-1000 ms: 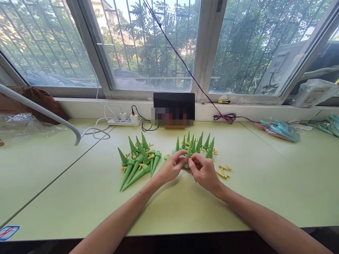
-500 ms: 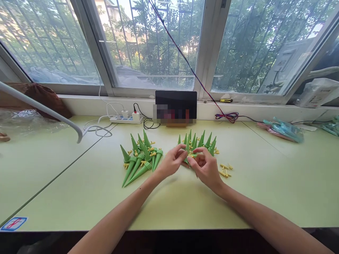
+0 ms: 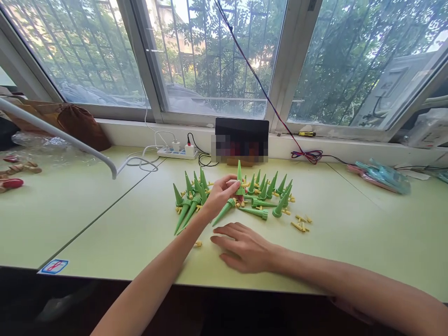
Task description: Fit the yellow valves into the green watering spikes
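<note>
Over the pale tabletop (image 3: 353, 228), left fingers (image 3: 231, 188) pinch a green spike (image 3: 239, 172) vertically, tip up; right fingers (image 3: 227, 243) are loosely spread.

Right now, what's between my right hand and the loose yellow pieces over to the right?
In the head view, only bare tabletop shows between your right hand and the loose yellow pieces.

left fingers (image 3: 233, 188): bare | right fingers (image 3: 227, 243): bare | left forearm (image 3: 168, 261): bare | right forearm (image 3: 315, 267): bare

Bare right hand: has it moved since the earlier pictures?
Yes, the right hand has moved towards the near edge of the flat, pale yellow-green table.
</note>
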Demonstrator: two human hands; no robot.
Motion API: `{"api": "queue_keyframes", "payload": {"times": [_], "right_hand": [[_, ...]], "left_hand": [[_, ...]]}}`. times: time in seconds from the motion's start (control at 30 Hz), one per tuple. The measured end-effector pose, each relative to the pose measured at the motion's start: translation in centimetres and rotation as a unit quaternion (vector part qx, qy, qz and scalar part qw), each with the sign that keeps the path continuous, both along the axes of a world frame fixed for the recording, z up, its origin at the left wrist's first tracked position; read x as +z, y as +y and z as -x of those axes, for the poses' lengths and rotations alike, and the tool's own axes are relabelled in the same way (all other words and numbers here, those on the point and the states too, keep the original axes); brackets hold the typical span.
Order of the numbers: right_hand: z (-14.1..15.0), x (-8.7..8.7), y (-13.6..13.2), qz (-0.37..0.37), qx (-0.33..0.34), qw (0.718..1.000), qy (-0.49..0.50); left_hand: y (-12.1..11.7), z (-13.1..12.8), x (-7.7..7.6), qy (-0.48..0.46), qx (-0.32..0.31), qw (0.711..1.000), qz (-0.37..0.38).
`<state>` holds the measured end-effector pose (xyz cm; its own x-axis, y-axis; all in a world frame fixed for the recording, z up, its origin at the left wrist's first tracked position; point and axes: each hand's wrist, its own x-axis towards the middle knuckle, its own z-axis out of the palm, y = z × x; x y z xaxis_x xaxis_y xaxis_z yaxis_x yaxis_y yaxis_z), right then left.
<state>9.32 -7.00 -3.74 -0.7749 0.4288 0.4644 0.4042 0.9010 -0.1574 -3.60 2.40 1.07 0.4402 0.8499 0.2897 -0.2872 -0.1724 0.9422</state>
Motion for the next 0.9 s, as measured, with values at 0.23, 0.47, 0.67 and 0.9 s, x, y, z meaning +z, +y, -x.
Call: {"api": "queue_keyframes", "payload": {"times": [0.23, 0.47, 0.67, 0.9], "right_hand": [[3.1, 0.0, 1.2, -0.018, 0.064, 0.997, -0.025], [2.5, -1.0, 1.4, -0.024, 0.039, 0.999, -0.005], [-0.8, -1.3, 1.4, -0.029, 0.012, 0.999, 0.032], [-4.0, -0.7, 1.6, -0.004, -0.027, 0.999, 0.044]], "left_hand": [[0.6, -0.1, -1.3, 0.085, 0.026, 0.996, -0.015], [0.1, 0.1, -1.1, 0.167, 0.034, 0.984, -0.05], [-0.7, 0.5, -0.6, 0.242, 0.042, 0.963, -0.114], [-0.7, 0.9, -0.8, 0.393, 0.031, 0.894, -0.212]]}}
